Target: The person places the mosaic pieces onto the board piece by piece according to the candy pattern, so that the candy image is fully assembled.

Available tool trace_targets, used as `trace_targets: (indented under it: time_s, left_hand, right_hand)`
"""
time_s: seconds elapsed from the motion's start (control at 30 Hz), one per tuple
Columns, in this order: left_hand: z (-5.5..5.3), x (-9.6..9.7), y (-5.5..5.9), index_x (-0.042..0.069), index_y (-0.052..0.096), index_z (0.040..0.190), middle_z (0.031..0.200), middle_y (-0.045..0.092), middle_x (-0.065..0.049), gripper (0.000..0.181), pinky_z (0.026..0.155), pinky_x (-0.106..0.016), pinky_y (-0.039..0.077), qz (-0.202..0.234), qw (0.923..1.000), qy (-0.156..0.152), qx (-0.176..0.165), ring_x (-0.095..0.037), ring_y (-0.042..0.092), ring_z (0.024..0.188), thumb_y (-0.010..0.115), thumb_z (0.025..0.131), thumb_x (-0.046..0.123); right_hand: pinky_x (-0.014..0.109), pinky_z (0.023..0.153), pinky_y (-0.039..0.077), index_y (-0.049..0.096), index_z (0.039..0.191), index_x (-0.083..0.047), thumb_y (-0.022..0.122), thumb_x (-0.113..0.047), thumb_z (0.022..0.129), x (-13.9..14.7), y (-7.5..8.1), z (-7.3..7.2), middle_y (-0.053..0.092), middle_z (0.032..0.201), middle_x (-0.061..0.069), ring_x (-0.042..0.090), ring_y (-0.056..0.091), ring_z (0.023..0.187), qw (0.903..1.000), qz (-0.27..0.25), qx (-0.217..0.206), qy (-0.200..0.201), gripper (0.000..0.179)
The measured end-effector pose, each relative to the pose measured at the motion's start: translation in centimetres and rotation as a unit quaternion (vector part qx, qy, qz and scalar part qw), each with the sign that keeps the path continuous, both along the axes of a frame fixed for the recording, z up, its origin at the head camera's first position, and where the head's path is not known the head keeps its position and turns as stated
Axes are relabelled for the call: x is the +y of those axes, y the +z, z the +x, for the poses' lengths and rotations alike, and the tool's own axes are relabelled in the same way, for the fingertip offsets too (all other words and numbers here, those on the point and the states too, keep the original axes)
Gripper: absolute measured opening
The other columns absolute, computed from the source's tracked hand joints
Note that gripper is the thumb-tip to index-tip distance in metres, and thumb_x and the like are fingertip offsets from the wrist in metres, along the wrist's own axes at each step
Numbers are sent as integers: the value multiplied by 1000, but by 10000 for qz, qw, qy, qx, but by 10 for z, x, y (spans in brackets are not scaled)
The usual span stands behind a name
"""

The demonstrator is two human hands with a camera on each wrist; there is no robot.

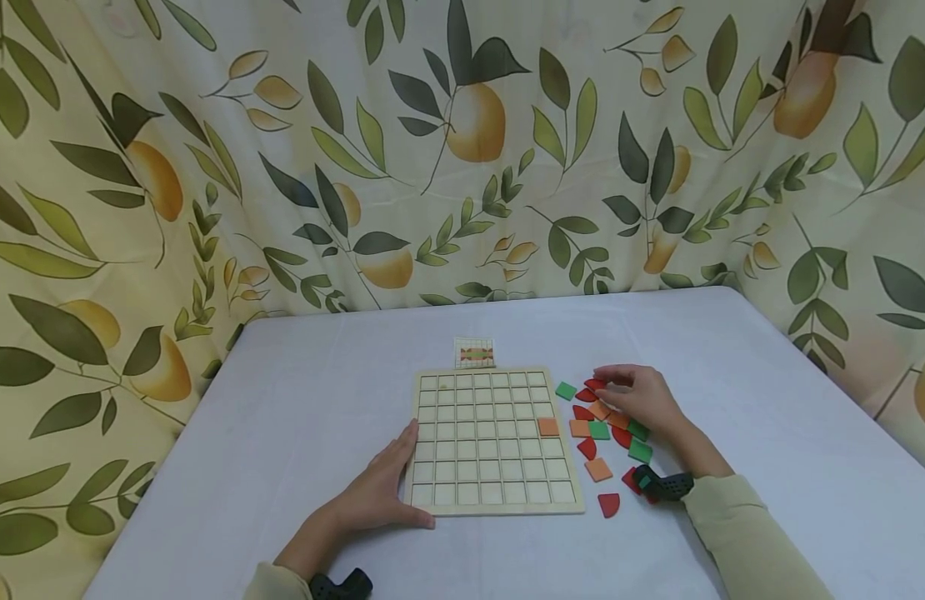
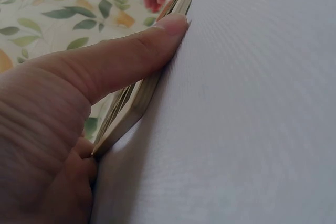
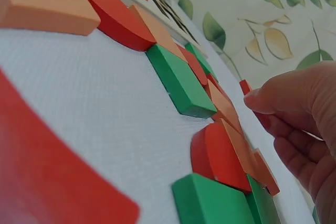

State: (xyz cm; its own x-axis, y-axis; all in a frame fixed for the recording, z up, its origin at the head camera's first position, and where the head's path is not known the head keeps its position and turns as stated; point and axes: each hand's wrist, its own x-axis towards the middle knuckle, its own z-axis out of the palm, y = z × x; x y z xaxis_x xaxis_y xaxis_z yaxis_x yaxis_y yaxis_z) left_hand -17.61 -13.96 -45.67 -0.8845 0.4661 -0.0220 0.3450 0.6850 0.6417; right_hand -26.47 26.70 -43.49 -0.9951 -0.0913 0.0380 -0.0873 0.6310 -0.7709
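A pale wooden grid board (image 1: pixel 485 442) lies on the table with one orange square tile (image 1: pixel 548 427) in its right column. My left hand (image 1: pixel 376 487) rests at the board's near left corner. Its straight fingers lie along the left side, and its thumb (image 2: pixel 142 51) presses on the front edge. To the right of the board, my right hand (image 1: pixel 642 398) pinches a small red piece (image 3: pixel 244 86) between thumb and fingers, above the far end of a scatter of loose pieces. Curled sides mark some red pieces (image 1: pixel 608 505); green squares (image 1: pixel 640 451) and orange squares (image 1: pixel 599 470) lie among them.
A small pattern card (image 1: pixel 475 353) with a coloured design touches the board's far edge. A white cloth (image 1: pixel 282 400) covers the table. Behind and beside it hangs a curtain (image 1: pixel 432 208) printed with fruit and leaves. Each wrist wears a black strap device (image 1: pixel 661 483).
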Motion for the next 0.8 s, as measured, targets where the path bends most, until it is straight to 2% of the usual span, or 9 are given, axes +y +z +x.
trace_targets:
  time_s: [0.2, 0.47, 0.8]
  left_hand:
    - [0, 0, 1, 7, 3, 148, 153, 6, -7, 134, 109, -46, 11, -7, 10000, -23, 29, -20, 7, 138, 76, 52, 66]
    - [0, -1, 2, 5, 3, 147, 153, 6, -8, 135, 109, -45, 11, -53, 10000, -60, 35, -19, 7, 138, 76, 52, 66]
    - [0, 0, 2, 5, 3, 147, 153, 6, -8, 135, 109, -45, 11, -40, 10000, -51, 35, -20, 7, 138, 76, 52, 65]
  right_hand:
    - [44, 86, 48, 56, 122, 3, 63, -12, 86, -5, 2, 1, 56, 120, 20, 36, 45, 115, 9998, -99, -20, 146, 40]
    - [46, 88, 46, 59, 120, -1, 69, -15, 83, -20, 1, 0, 56, 120, 17, 36, 42, 119, 9992, -83, -129, 371, 41]
    - [40, 83, 50, 63, 113, 2, 69, -9, 82, -34, 2, 2, 63, 109, 13, 27, 56, 97, 9934, 29, 452, 1053, 33]
